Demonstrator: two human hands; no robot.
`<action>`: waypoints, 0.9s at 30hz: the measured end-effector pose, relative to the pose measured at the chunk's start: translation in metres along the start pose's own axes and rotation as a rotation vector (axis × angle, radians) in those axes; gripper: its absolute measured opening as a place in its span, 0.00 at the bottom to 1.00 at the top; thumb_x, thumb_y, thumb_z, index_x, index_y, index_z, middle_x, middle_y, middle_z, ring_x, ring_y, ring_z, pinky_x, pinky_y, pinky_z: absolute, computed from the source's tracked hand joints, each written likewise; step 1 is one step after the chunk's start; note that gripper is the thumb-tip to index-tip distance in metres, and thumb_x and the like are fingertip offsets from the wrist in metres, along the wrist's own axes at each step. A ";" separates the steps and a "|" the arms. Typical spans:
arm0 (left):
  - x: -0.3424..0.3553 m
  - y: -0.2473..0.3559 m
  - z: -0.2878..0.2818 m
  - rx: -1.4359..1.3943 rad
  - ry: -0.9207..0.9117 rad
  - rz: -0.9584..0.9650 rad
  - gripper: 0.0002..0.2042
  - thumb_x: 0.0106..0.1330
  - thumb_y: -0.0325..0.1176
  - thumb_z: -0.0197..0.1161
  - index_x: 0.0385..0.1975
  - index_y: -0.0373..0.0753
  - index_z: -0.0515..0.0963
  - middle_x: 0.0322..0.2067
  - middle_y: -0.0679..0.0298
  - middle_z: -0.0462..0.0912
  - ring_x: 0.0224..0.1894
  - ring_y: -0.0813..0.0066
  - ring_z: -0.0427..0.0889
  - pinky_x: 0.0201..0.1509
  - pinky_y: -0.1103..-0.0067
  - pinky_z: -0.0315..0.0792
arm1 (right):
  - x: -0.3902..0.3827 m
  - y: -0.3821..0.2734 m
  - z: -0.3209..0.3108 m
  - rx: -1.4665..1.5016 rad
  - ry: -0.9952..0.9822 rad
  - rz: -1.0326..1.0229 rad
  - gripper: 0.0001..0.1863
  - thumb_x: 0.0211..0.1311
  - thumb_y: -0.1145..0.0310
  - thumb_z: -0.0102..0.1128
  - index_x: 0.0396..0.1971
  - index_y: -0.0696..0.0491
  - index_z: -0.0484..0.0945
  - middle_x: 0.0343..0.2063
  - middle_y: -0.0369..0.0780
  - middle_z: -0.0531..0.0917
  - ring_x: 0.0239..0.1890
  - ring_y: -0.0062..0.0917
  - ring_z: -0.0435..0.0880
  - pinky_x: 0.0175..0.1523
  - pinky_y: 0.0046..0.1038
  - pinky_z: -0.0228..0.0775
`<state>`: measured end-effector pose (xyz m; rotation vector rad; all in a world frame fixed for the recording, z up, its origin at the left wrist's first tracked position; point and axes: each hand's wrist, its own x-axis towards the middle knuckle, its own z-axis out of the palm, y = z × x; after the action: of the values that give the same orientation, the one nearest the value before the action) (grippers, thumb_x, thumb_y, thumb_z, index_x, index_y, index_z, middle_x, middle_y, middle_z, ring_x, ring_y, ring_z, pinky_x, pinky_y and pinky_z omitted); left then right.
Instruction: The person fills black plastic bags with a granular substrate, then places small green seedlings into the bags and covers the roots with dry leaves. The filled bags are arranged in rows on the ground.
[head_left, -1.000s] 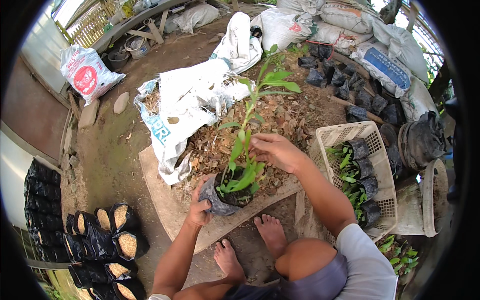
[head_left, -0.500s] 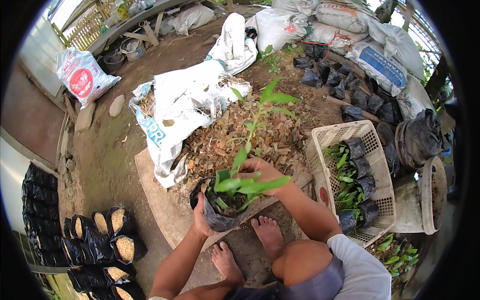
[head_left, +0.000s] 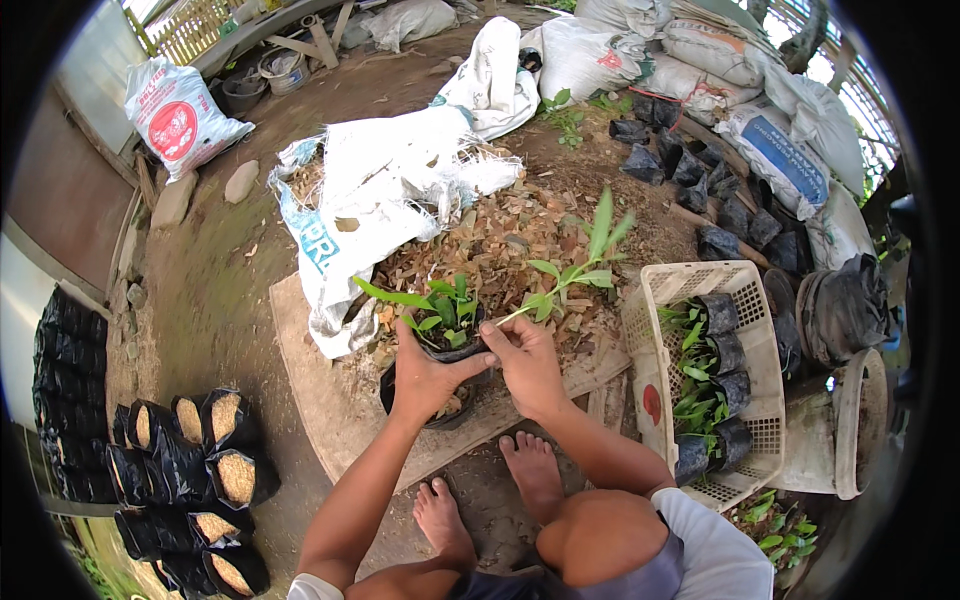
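My left hand (head_left: 427, 372) grips a dark plastic nursery bag (head_left: 454, 347) of soil and low green leaves (head_left: 444, 311), thumb across its front. My right hand (head_left: 522, 367) is beside it, finger and thumb closed on the pale stem of a long leafy shoot (head_left: 566, 285), which leans up to the right over the wood chips (head_left: 500, 240). Whether that stem is still joined to the potted plant, I cannot make out. Below the held bag, partly behind my left hand, is another dark container (head_left: 440, 418) with some chips in it.
A pale plastic crate (head_left: 655, 279) of bagged seedlings stands right, beside a whitish bucket (head_left: 862, 425). White sacks (head_left: 375, 175) lie on the chip pile. Small black bags (head_left: 690, 170) and stacked sacks (head_left: 770, 160) are behind. Black bags of husks (head_left: 236, 478) stand left. My bare feet (head_left: 440, 515) are below.
The long shoot has swung from upright to leaning right, held near its base by my right hand. My left hand has shifted its grip and turned the bag, its thumb now across the front.
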<state>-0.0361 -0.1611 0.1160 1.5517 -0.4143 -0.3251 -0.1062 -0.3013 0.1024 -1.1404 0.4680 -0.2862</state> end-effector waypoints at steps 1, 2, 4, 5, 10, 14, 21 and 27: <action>0.002 0.002 -0.001 0.159 0.055 0.043 0.48 0.45 0.37 0.89 0.61 0.33 0.60 0.51 0.54 0.82 0.52 0.67 0.84 0.59 0.70 0.78 | -0.002 0.001 0.000 -0.031 -0.005 0.021 0.10 0.73 0.66 0.67 0.34 0.56 0.81 0.27 0.30 0.81 0.28 0.10 0.72 0.35 0.18 0.65; 0.003 0.003 -0.001 0.130 0.052 0.022 0.47 0.45 0.37 0.89 0.60 0.33 0.61 0.51 0.54 0.82 0.51 0.67 0.84 0.59 0.70 0.78 | -0.004 0.001 0.000 -0.016 -0.069 -0.081 0.10 0.73 0.67 0.66 0.34 0.57 0.81 0.28 0.31 0.82 0.29 0.10 0.74 0.35 0.19 0.66; 0.002 0.005 -0.001 0.050 0.052 0.004 0.45 0.46 0.36 0.88 0.59 0.34 0.61 0.50 0.55 0.83 0.51 0.68 0.84 0.59 0.71 0.78 | -0.004 0.000 -0.001 -0.006 -0.116 -0.222 0.09 0.73 0.69 0.66 0.35 0.59 0.81 0.29 0.32 0.83 0.30 0.12 0.76 0.36 0.20 0.68; 0.001 0.004 0.000 0.082 0.052 -0.031 0.42 0.49 0.34 0.86 0.59 0.33 0.63 0.50 0.55 0.83 0.51 0.69 0.84 0.59 0.71 0.78 | -0.004 0.000 -0.001 -0.112 -0.126 -0.281 0.08 0.73 0.70 0.65 0.36 0.60 0.81 0.30 0.33 0.84 0.31 0.13 0.77 0.37 0.20 0.69; -0.002 -0.005 0.005 0.011 0.098 -0.114 0.38 0.49 0.33 0.83 0.58 0.31 0.67 0.49 0.55 0.85 0.50 0.70 0.85 0.58 0.73 0.78 | -0.004 0.013 -0.003 -0.483 -0.063 -0.655 0.06 0.75 0.72 0.62 0.41 0.60 0.81 0.37 0.38 0.86 0.39 0.18 0.83 0.48 0.23 0.75; 0.006 -0.020 0.008 0.043 0.123 -0.242 0.38 0.46 0.33 0.82 0.57 0.31 0.69 0.47 0.56 0.86 0.48 0.70 0.85 0.57 0.74 0.78 | -0.004 0.021 0.004 -0.093 -0.033 -0.364 0.06 0.76 0.72 0.60 0.41 0.59 0.81 0.39 0.39 0.88 0.40 0.18 0.84 0.48 0.22 0.75; -0.003 -0.040 -0.020 0.093 0.223 -0.202 0.41 0.47 0.30 0.82 0.61 0.31 0.66 0.50 0.54 0.83 0.50 0.67 0.85 0.58 0.71 0.78 | 0.020 -0.068 -0.030 0.372 0.319 -0.359 0.07 0.76 0.70 0.59 0.34 0.52 0.76 0.35 0.38 0.86 0.42 0.26 0.88 0.42 0.25 0.84; -0.017 -0.023 -0.045 0.150 0.201 0.085 0.58 0.43 0.31 0.84 0.74 0.29 0.49 0.53 0.52 0.79 0.55 0.65 0.83 0.62 0.70 0.77 | -0.002 -0.129 -0.116 0.174 0.466 -1.429 0.15 0.82 0.65 0.42 0.42 0.60 0.76 0.37 0.46 0.83 0.40 0.36 0.84 0.61 0.48 0.77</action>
<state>-0.0296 -0.1136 0.0937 1.6895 -0.3518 -0.0714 -0.1630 -0.4441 0.1823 -1.0602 -0.0646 -1.8171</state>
